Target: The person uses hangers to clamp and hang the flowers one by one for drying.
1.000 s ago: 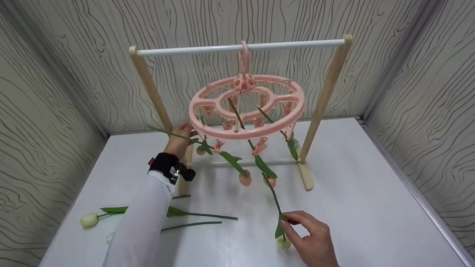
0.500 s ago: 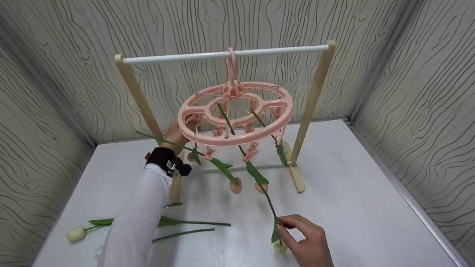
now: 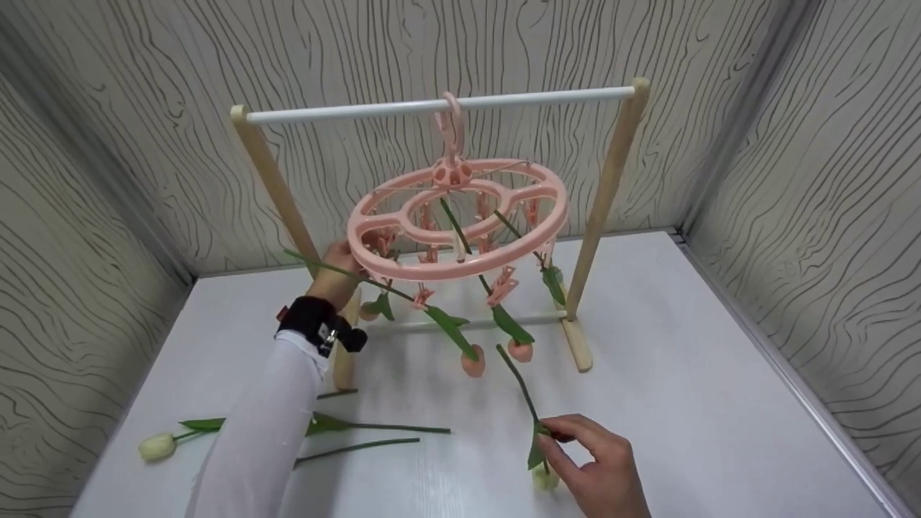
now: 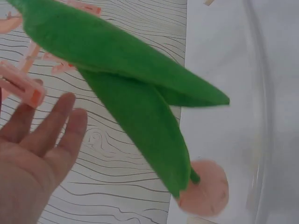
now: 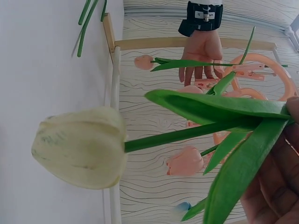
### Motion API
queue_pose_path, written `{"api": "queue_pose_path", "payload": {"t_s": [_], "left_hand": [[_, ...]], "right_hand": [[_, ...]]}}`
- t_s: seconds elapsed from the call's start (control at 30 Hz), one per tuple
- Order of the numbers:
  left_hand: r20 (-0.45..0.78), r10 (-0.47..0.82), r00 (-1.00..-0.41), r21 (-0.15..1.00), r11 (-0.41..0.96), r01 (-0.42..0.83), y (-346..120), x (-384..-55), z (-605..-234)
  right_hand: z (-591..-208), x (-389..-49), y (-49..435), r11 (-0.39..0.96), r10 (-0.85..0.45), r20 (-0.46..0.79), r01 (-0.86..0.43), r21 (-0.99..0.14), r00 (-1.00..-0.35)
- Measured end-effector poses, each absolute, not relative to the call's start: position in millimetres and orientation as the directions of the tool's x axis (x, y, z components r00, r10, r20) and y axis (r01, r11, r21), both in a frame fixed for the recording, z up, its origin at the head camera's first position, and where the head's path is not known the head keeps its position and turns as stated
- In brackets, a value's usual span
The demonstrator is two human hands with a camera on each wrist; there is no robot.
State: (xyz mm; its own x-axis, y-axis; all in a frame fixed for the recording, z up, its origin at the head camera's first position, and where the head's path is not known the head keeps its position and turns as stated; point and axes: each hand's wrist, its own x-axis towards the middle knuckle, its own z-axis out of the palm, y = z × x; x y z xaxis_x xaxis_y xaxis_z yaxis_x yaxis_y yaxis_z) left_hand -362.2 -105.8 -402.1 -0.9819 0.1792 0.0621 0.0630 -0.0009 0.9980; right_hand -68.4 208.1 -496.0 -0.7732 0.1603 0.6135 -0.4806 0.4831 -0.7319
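My right hand (image 3: 601, 460) pinches a white artificial tulip (image 5: 79, 147) by the stem among its leaves, bloom toward me, stem end pointing up at the hanger. At the left side of a pink round clip hanger (image 3: 460, 270), my left hand (image 3: 337, 277) reaches under the ring. Its fingers are at a pink clip (image 4: 23, 88), with the thumb hidden in the left wrist view. Pink tulips (image 3: 473, 361) hang bloom-down from several clips, and one with wide green leaves (image 4: 107, 42) crosses in front of the left hand. A bluish tulip (image 5: 181, 210) hangs on the far right.
A wooden stand (image 3: 611, 180) with a white rod (image 3: 345, 111) carries the hanger. On the white table (image 3: 719, 403) at left lie a white tulip (image 3: 157, 447) and several green stems (image 3: 360, 447), partly behind the left forearm. Patterned panels enclose the back and sides.
The hanger has turned a little, its near-side tulips shifting right over the last half second. My left hand has moved under the ring's left side. My right hand keeps its pinch on the white tulip.
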Motion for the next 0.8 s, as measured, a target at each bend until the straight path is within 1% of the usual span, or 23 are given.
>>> {"api": "queue_pose_path", "payload": {"t_s": [0.13,0.23,0.43,0.63,0.8], "left_hand": [[0.090,0.208,-0.974,0.995,0.033,0.099,-112,-353,-402],[0.107,0.242,-0.964,0.994,0.010,0.113,-116,-345,-402],[0.165,0.289,-0.943,0.986,-0.020,0.167,-122,-326,-401],[0.131,0.282,-0.950,0.991,-0.049,0.122,-120,-301,-396],[0.091,0.312,-0.946,0.994,-0.088,0.067,-120,-280,-398]], "right_hand": [[-497,-67,210,0.484,0.137,0.657,-0.528,-0.698,-0.742],[-498,-66,210,0.478,0.118,0.677,-0.556,-0.680,-0.726],[-498,-65,208,0.464,0.099,0.680,-0.571,-0.677,-0.726],[-498,-63,205,0.462,0.085,0.681,-0.577,-0.674,-0.728],[-500,-61,202,0.457,0.091,0.684,-0.580,-0.674,-0.724]]}}
